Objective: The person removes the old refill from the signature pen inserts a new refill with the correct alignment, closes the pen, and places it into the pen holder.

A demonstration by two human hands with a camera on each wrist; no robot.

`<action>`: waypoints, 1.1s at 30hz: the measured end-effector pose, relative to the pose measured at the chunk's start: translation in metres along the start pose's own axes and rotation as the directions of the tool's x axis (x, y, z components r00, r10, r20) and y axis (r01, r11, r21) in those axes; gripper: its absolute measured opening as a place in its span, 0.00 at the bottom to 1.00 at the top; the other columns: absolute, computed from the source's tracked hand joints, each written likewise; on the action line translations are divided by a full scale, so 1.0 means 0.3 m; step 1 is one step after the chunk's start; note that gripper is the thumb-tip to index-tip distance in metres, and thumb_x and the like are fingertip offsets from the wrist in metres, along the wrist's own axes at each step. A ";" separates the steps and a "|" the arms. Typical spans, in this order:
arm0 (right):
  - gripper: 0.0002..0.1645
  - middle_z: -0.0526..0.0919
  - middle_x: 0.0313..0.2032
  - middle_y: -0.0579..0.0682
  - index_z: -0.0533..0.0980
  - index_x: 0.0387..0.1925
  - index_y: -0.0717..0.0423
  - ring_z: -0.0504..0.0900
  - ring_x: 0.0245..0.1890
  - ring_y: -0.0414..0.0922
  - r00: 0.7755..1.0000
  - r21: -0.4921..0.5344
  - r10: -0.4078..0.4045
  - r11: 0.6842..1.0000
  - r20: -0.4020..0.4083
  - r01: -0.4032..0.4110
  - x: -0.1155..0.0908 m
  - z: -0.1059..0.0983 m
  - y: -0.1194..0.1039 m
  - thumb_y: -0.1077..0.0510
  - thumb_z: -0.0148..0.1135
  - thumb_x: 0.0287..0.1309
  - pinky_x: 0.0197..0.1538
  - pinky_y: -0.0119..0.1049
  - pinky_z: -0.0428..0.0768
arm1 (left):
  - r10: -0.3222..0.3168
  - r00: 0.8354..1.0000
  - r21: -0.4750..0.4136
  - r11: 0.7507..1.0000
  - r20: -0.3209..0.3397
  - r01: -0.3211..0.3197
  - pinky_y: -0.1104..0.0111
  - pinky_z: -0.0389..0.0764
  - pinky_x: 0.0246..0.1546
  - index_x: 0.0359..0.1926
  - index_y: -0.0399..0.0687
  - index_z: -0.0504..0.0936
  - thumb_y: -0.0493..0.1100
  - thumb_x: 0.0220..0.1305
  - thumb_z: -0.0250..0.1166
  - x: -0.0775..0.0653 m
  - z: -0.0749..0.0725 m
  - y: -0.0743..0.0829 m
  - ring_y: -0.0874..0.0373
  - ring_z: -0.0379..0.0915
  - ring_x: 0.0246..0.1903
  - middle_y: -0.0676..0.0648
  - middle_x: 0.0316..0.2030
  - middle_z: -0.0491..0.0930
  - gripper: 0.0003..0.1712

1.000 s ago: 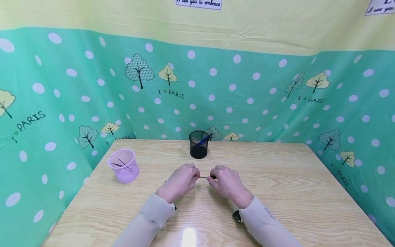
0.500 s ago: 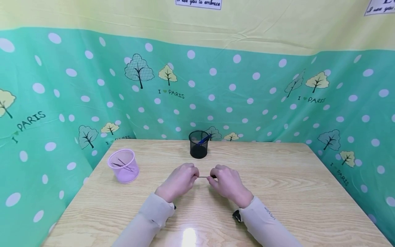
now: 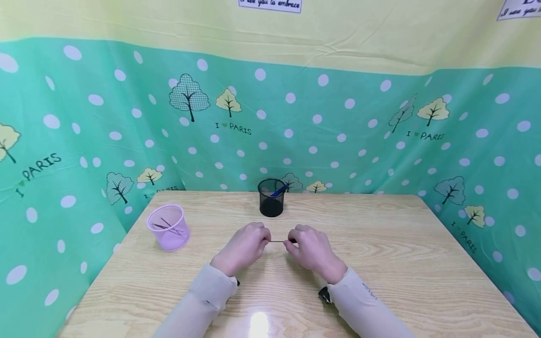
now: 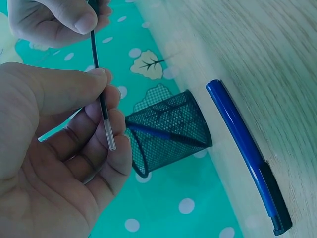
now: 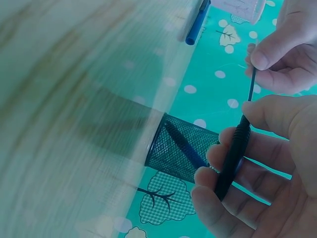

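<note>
Both hands meet above the middle of the table. My left hand pinches a thin pen refill between thumb and forefinger; its clear tail end pokes past the fingers. The fingers of my right hand curl round a black ribbed pen section, thumb near its upper end. The dark refill runs in a straight line between the hands, out of that section. A blue pen barrel with a black clip lies on the table near the left hand; in the head view it is hidden.
A black mesh pen holder with a blue pen inside stands behind the hands. To the left is a lilac mesh holder with several thin dark sticks in it. A patterned green curtain hangs behind the wooden table.
My left hand has shifted slightly left, away from the right hand. A little more of the refill shows between them. The right hand stays nearly still.
</note>
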State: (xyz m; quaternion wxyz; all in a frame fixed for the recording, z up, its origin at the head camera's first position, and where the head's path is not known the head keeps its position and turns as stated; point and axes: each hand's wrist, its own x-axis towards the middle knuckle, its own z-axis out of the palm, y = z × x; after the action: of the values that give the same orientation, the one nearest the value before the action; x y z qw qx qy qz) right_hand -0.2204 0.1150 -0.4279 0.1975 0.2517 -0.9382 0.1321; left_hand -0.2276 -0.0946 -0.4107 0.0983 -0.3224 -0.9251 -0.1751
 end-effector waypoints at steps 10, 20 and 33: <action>0.06 0.77 0.26 0.37 0.82 0.27 0.44 0.75 0.25 0.35 1.000 0.012 0.012 1.000 -0.010 -0.012 0.001 -0.006 0.002 0.48 0.67 0.55 0.22 0.31 0.71 | 0.004 1.000 0.009 1.000 -0.016 -0.004 0.68 0.77 0.37 0.32 0.46 0.85 0.33 0.59 0.63 -0.001 0.000 -0.007 0.60 0.72 0.33 0.55 0.29 0.76 0.06; 0.06 0.75 0.25 0.36 0.82 0.27 0.44 0.75 0.25 0.35 1.000 0.014 0.020 1.000 -0.009 -0.020 0.002 -0.009 0.005 0.48 0.66 0.55 0.22 0.30 0.71 | -0.011 1.000 0.017 1.000 -0.028 0.012 0.69 0.77 0.37 0.31 0.48 0.85 0.32 0.58 0.63 -0.003 -0.005 -0.012 0.61 0.72 0.33 0.56 0.29 0.75 0.07; 0.06 0.76 0.25 0.37 0.82 0.26 0.45 0.75 0.25 0.36 0.999 0.005 0.037 0.999 -0.037 -0.037 0.003 -0.005 0.008 0.49 0.65 0.54 0.22 0.32 0.71 | -0.029 0.999 0.029 0.999 -0.040 0.031 0.68 0.76 0.37 0.30 0.50 0.84 0.32 0.58 0.64 -0.003 -0.013 -0.020 0.61 0.72 0.33 0.56 0.29 0.75 0.08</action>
State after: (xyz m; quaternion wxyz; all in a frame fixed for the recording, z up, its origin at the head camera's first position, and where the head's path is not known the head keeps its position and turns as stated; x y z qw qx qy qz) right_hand -0.2218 0.1171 -0.4265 0.2120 0.2322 -0.9386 0.1423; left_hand -0.2305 -0.1009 -0.4089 0.1187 -0.3034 -0.9302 -0.1690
